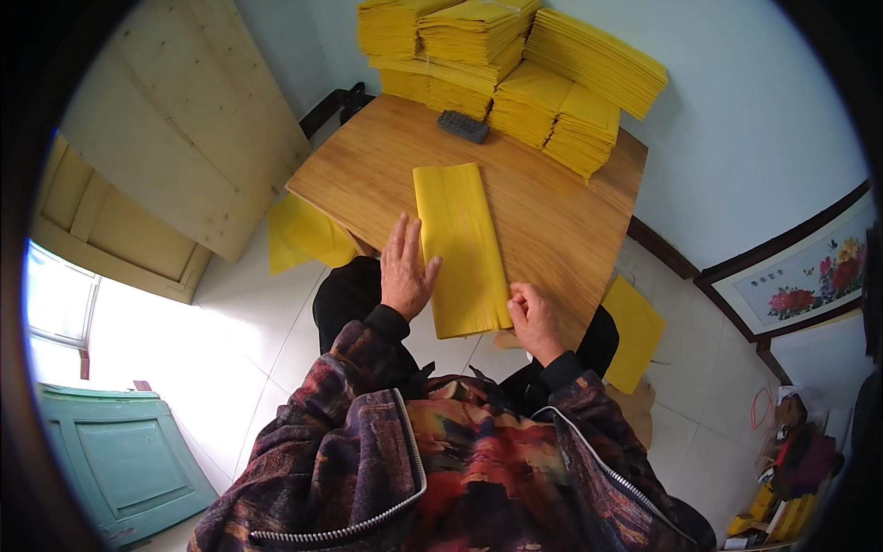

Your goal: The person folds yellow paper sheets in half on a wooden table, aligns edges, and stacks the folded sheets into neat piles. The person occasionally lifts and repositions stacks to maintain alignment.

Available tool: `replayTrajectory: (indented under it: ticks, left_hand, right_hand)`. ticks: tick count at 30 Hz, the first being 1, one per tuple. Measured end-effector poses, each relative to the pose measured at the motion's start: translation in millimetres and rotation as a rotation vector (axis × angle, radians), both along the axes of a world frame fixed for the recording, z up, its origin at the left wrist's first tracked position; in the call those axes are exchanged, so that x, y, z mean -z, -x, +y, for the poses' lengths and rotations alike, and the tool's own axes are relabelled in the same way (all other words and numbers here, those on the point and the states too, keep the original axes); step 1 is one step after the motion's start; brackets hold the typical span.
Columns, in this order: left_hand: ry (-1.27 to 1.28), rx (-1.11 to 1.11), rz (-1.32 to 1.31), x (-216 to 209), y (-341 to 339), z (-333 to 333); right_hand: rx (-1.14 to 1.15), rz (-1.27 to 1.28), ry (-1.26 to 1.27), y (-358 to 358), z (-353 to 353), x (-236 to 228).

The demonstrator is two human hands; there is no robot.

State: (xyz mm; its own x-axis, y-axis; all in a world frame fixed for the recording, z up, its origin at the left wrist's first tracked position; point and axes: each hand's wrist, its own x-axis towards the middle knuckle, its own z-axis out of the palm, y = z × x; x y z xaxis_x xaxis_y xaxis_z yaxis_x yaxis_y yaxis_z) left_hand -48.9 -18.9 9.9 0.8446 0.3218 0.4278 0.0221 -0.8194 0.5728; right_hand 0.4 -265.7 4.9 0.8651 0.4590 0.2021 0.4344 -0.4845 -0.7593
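Observation:
A long folded stack of yellow paper [457, 239] lies on the wooden table in front of me, its near end reaching over the front edge. My left hand [407, 276] rests along the stack's left side, fingers stretched out and the thumb over the paper's edge. At the near right corner, my right hand [536, 322] has its fingers curled in, with thumb and forefinger closed at the paper's edge. Exactly how much paper sits between those fingertips is hidden.
Bundles of folded yellow paper [556, 106] are piled along the table's [368, 166] far side. A dark grey brush-like block [463, 127] lies before them. Yellow sheets hang at the left [308, 235] and right [635, 336] below the tabletop. Wooden boards [184, 120] lean at left.

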Motion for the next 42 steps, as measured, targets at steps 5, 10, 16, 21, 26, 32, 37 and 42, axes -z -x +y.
replayTrajectory:
  ticks: [5, 10, 16, 21, 26, 32, 37, 42]
  left_hand:
    - [-0.113, -0.033, 0.049, 3, -1, 0]
    - [-0.180, 0.090, 0.328, 7, -2, 2]
    - [-0.223, -0.022, 0.148, 7, -10, 4]
    - [-0.246, 0.163, 0.473, 7, -11, -5]
    - [-0.233, 0.086, 0.287, -7, -26, 3]
    - [-0.311, 0.161, 0.494, 4, -35, -12]
    - [-0.287, 0.177, 0.482, 11, -36, -8]
    - [-0.239, 0.107, 0.309, 3, -36, 4]
  right_hand:
    - [0.035, 0.019, 0.021, 0, 1, 0]
    - [0.012, -0.004, 0.005, -1, 1, 0]
    - [0.037, 0.041, -0.004, 2, -1, -2]
    - [0.042, 0.008, 0.047, 1, 0, -3]
    - [0.038, -0.010, -0.014, -2, 2, 0]
    - [0.062, 0.052, -0.072, -4, 4, -7]
    - [0.025, -0.077, -0.077, 0, 15, -21]
    - [-0.037, -0.186, -0.041, 11, 20, -26]
